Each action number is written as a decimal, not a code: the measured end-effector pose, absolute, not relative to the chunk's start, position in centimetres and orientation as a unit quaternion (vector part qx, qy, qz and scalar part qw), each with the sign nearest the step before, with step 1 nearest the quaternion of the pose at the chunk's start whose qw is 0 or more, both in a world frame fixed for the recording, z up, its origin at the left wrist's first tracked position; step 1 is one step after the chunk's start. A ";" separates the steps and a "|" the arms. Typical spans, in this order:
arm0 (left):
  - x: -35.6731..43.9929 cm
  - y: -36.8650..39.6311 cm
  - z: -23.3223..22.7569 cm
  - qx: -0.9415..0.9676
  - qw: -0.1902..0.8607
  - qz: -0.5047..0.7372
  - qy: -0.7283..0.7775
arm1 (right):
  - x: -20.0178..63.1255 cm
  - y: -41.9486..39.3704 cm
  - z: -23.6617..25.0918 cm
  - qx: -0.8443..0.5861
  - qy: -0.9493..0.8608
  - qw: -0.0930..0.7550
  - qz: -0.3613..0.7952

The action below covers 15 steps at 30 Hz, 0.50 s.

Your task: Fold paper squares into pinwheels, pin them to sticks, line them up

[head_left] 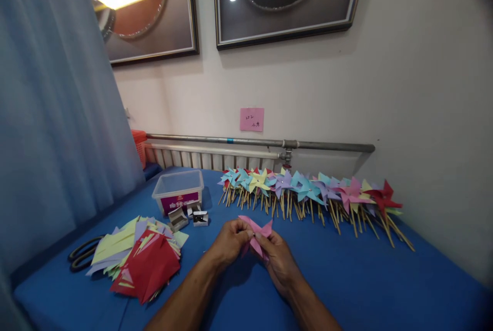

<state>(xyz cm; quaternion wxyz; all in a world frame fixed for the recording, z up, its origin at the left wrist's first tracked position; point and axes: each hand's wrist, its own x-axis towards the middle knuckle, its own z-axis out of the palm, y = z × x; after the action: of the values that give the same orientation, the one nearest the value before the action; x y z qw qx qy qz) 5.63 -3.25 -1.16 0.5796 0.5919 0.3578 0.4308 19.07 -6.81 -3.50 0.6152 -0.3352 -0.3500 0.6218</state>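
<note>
Between my two hands, above the blue-covered table (pixel 370 279), is a pink paper pinwheel (pixel 265 229) with folded blades. My left hand (pixel 231 241) pinches its left side between thumb and fingers. My right hand (pixel 278 255) grips it from the right, the thumb near a small dark pin at the middle. Whether a stick is behind the paper is hidden. To the left of my hands lies a pile of cut paper sheets, a red sheet (pixel 152 264) on top and yellow sheets (pixel 119 243) beside it. Small open boxes (pixel 200 218) sit beyond them, one holding dark pins.
Several finished pinwheels on sticks (pixel 306 188) lie in a long row towards the wall. A clear plastic tub (pixel 177 187) stands at the back left. Dark-handled scissors (pixel 82 255) poke out from the paper pile. A blue curtain (pixel 57 105) hangs left, and a pipe (pixel 250 142) runs along the wall.
</note>
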 end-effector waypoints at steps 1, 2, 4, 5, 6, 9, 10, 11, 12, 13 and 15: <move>5.6 -3.2 -1.3 0.597 0.570 0.429 0.367 | 19.1 -6.7 -3.6 -0.338 -0.348 0.615 0.621; 5.7 -3.2 -1.4 0.603 0.560 0.427 0.374 | 19.1 -6.7 -3.8 -0.343 -0.347 0.616 0.619; 5.7 -3.1 -1.6 0.614 0.542 0.425 0.385 | 19.2 -6.5 -4.1 -0.354 -0.345 0.617 0.612; 5.8 -3.0 -1.8 0.619 0.532 0.426 0.390 | 19.2 -6.4 -4.2 -0.359 -0.346 0.618 0.607; 5.8 -3.0 -1.9 0.624 0.522 0.427 0.395 | 19.2 -6.3 -4.4 -0.363 -0.347 0.621 0.602; 5.8 -3.0 -2.3 0.638 0.489 0.438 0.403 | 19.2 -5.9 -4.8 -0.372 -0.350 0.627 0.588; 5.8 -3.0 -2.4 0.643 0.478 0.440 0.405 | 19.2 -5.8 -5.0 -0.374 -0.353 0.628 0.584; 5.7 -3.0 -2.4 0.649 0.469 0.439 0.408 | 19.2 -5.7 -5.1 -0.375 -0.356 0.627 0.582; 5.7 -3.0 -2.4 0.653 0.461 0.437 0.412 | 19.2 -5.6 -5.2 -0.376 -0.359 0.626 0.581; 5.7 -3.0 -2.4 0.656 0.456 0.435 0.417 | 19.2 -5.5 -5.2 -0.378 -0.363 0.625 0.579; 5.7 -3.0 -2.4 0.657 0.453 0.429 0.423 | 19.2 -5.5 -5.2 -0.383 -0.369 0.625 0.572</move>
<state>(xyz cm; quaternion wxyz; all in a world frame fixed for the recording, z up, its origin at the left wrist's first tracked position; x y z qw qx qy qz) 5.69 -3.04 -2.37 0.4533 0.6569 0.4229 0.4292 19.19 -5.51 -5.23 0.6247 -0.3828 -0.3687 0.5721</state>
